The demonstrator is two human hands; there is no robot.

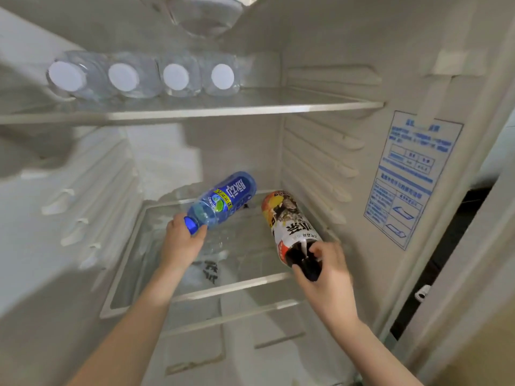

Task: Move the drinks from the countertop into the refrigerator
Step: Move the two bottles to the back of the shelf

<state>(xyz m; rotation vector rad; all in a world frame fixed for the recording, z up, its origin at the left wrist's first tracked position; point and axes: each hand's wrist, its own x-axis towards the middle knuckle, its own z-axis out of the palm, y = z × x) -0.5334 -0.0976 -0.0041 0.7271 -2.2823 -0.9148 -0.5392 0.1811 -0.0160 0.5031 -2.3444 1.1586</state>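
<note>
Both my arms reach into the open refrigerator, over the lower glass shelf [195, 295]. My left hand [182, 240] grips the neck of a blue drink bottle [223, 201] with a blue cap, which lies tilted with its base pointing to the back. My right hand [327, 274] holds the dark neck end of a tea bottle [289, 224] with a white, yellow and orange label; it lies lengthwise near the right wall. Whether either bottle touches the glass I cannot tell.
Several clear water bottles [145, 76] with white caps lie side by side on the upper glass shelf [250, 108]. Another clear bottle [207, 15] sits above them. A blue-printed sticker [409, 174] covers the ribbed right wall. A drawer [250, 344] sits below the lower shelf.
</note>
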